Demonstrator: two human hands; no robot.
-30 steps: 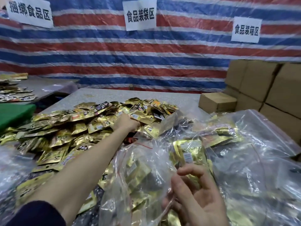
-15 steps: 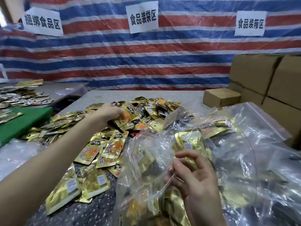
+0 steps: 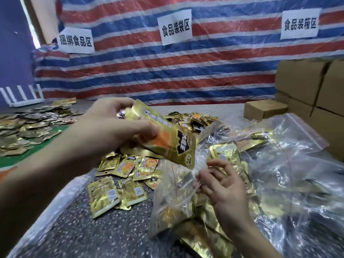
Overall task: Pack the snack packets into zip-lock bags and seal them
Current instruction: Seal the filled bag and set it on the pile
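**Mid-batch: one bag half filled, plenty of packets left**

The left hand is up over the surface, its fingers curled tight round a handful of gold snack packets, the lower end of the bunch tipped down toward the mouth of the zip-lock bag. The right hand is at that mouth, thumb and fingertips pinching the clear rim to hold it open. The handful hangs just above the opening and is not yet inside.

The bag already has a fair load of gold packets in it, so I'd say this one is well on its way, though its zip is not closed. To the right lies a heap of other clear bags with packets inside; whether they are sealed I cannot tell through the crumpled plastic.

What is left looks considerable: loose packets lie on the surface just beside the bag, and a further pile sits behind the hands. Cardboard boxes wait at the far right.
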